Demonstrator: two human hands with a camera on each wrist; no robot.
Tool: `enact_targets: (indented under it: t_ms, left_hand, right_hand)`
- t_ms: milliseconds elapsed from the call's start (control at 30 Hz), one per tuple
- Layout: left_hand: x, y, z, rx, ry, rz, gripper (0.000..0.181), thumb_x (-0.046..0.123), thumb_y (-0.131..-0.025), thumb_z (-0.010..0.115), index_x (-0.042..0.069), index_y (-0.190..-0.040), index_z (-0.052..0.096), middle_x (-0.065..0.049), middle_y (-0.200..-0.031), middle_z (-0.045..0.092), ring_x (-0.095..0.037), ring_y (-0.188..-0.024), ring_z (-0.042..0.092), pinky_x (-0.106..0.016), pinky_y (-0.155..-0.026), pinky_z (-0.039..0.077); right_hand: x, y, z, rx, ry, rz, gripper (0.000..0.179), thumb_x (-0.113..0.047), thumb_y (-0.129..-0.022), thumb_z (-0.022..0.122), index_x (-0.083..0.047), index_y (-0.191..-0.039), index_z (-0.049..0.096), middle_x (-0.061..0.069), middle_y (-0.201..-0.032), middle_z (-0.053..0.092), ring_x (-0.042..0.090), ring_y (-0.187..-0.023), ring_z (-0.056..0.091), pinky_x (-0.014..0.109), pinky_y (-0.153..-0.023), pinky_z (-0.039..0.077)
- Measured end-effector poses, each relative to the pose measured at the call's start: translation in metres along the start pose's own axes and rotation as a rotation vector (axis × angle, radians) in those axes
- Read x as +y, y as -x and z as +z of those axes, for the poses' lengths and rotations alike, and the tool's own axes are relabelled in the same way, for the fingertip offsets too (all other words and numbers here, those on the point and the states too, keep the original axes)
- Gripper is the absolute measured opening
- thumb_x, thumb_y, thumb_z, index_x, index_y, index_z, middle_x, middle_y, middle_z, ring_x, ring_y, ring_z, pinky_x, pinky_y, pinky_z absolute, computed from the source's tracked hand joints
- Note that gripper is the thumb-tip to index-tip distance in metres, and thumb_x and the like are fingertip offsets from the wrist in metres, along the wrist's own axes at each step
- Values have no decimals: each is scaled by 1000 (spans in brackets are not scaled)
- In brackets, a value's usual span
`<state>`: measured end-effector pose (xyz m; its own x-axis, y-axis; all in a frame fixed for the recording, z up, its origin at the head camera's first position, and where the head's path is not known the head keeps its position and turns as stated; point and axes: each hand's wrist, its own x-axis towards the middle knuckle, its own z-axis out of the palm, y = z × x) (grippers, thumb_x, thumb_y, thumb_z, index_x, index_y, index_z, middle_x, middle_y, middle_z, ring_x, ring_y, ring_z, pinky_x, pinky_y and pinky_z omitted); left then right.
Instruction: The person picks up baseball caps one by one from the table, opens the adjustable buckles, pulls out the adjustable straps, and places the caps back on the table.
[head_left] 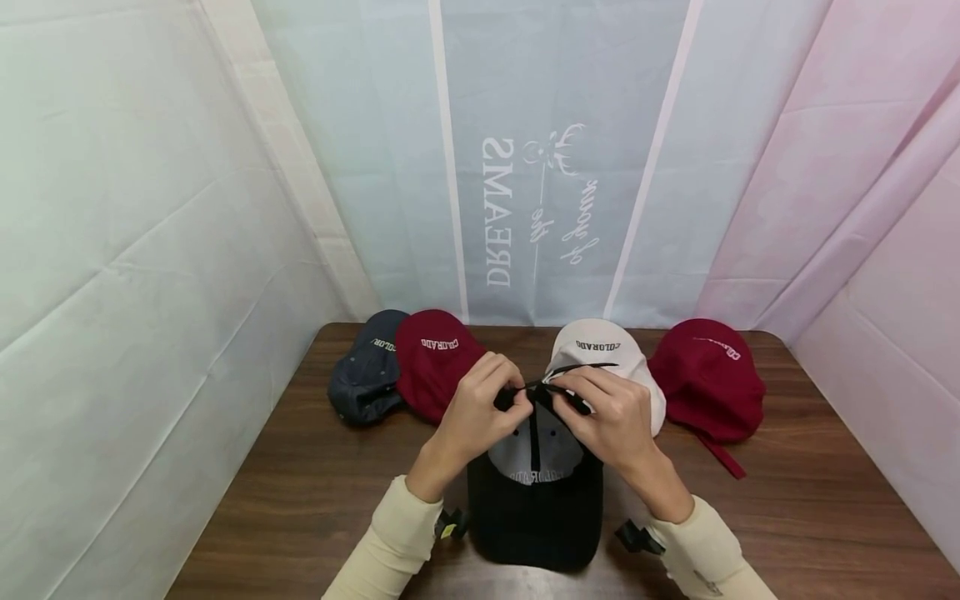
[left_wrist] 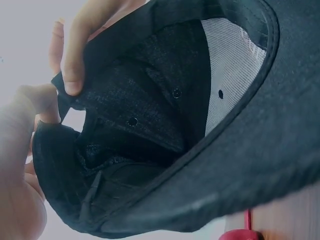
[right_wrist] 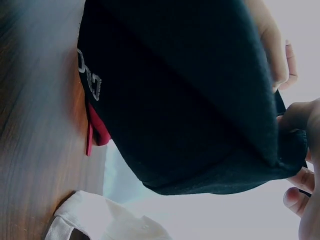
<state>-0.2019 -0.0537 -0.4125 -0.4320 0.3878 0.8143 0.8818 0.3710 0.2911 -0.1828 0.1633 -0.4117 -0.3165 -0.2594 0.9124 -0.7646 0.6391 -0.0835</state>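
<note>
A black baseball cap (head_left: 535,521) is held over the near middle of the table, its brim toward me and its hollow side facing up. Inside, pale grey front panels (head_left: 510,454) and black seam tape show, with COLORADO lettering by the brim. My left hand (head_left: 480,400) pinches the back edge of the cap by its strap opening. On the other side of that opening, my right hand (head_left: 611,417) pinches the black strap (head_left: 596,365), whose loose end sticks out above the fingers. The left wrist view looks into the dark crown (left_wrist: 135,95); the strap's fastening is mostly hidden by fingers.
Along the table's back edge lie a dark navy cap (head_left: 367,375) overlapped by a red cap (head_left: 431,358), then a white cap (head_left: 600,337) and another red cap (head_left: 708,383) with its strap trailing. Fabric drapes (head_left: 555,83) enclose the wooden table (head_left: 300,500).
</note>
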Motion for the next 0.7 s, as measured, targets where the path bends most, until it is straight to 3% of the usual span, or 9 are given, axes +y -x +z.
enact_targets:
  t_ms: [700]
  left_hand:
    - [1,2,0,8,-7,-12,23,-9,-79,67,10,-85,55,0,-81,54,-14,-78,48,-23,-71,41]
  right_hand:
    - [0,3,-2,19,11,16,12,-16,-92,70,-13,-92,82,-1,-87,79,16,-71,75,33,-55,53]
